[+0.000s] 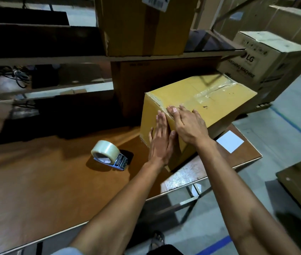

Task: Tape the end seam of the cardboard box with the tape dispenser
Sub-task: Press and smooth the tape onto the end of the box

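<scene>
Right of centre in the frame: yellow-brown cardboard box lying on the brown wooden table, long axis running from the near end face up and right toward the far end, clear tape already glinting along the top seam

Left hand flat and open, fingers together, pressed against the near end face of the box, just left of the corner edge. Right hand also open, fingers slightly spread, draped over the top edge where top meets end face, fingertips touching what looks like a strip of tape coming down over that edge. Nothing pinched or gripped by either hand; both palms seemingly smoothing or holding the flap line

Lower centre-left: clear roll of packing tape in a blue-and-grey handheld tape dispenser, resting on the table, apart from both hands and lying down-left of the left hand. Roll end pointing up-left, cutter end pointing right toward the box. Left hand clearly the nearer of the two, with the right arm crossing over the box corner

Judged from this: end seam being pressed rather than taped right now, with any next pass needing a reach back down-left to the dispenser, probably by whichever hand can leave the flap without it lifting

White square sheet lying on the table just right of the box
</scene>
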Available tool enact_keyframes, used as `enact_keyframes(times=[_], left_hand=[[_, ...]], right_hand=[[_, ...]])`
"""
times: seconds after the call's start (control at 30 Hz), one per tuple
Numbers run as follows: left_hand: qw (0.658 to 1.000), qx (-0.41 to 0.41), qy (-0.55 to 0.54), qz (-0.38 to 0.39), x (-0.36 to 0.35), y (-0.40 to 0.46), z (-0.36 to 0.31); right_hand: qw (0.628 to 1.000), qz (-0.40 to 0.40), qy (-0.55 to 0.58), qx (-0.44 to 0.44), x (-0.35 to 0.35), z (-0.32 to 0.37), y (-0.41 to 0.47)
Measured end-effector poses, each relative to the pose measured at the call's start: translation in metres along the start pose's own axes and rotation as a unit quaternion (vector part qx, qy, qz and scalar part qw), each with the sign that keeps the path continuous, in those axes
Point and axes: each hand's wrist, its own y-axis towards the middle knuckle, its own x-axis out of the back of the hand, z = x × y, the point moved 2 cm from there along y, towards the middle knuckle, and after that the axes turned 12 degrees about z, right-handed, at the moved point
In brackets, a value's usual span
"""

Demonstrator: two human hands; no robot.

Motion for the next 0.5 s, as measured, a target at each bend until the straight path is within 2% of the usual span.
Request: enact_keyframes(times=[0.13,0.27,0.5], left_hand=[[0.999,0.017,0.019,0.039,-0.005,-0.014,0.022],[0.998,0.022,0.025,0.060,0.001,-0.027,0.034],[0.995,0.038,0.089,0.010,0.042,-0.030,0.048]], right_hand=[[0.998,-0.030,0.007,-0.048,-0.001,0.004,0.001],[0.998,-0.043,-0.006,-0.051,-0.002,0.004,-0.002],[0.986,-0.129,-0.101,0.018,-0.021,0.031,-0.012]])
